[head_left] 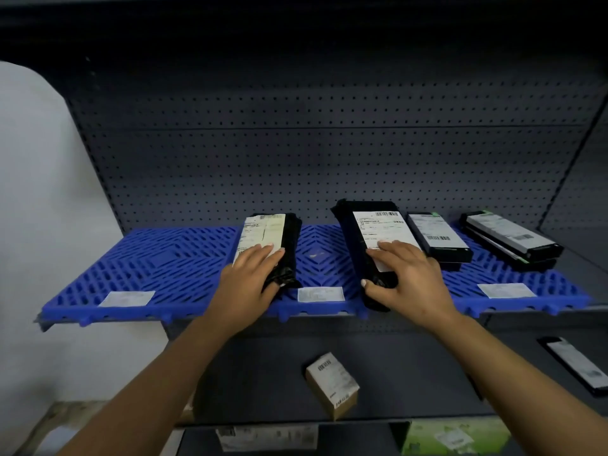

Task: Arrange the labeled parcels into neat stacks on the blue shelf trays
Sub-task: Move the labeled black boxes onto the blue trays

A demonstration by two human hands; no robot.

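While both hands are already down on parcels, the step in hand looks like squaring each one on the blue slotted plastic shelf tray (171,268). To do it well, I would slide each parcel flat rather than lift it, turn its long edges parallel to the tray's near rim, and keep the labels facing up so they stay readable. The soft wrapping will likely crumple if pushed at one end, so pressure is best spread across the top.

The left hand (250,281) lies on the near end of the narrow black plastic-wrapped parcel with a white label (268,241), which sits left of the tray's middle. Its fingers are nearly straight and spread over the label, pressing rather than gripping; whether the thumb hooks round the near end cannot be told.

The right hand (408,278) rests on the larger black bagged parcel with a barcode label (375,238), just right of centre and angled slightly. Its fingers lie over the label while the thumb curls against the parcel's near left edge, a loose hold.

Further right, two stacks of flat black labelled boxes (441,236) (513,238) already stand on the tray.
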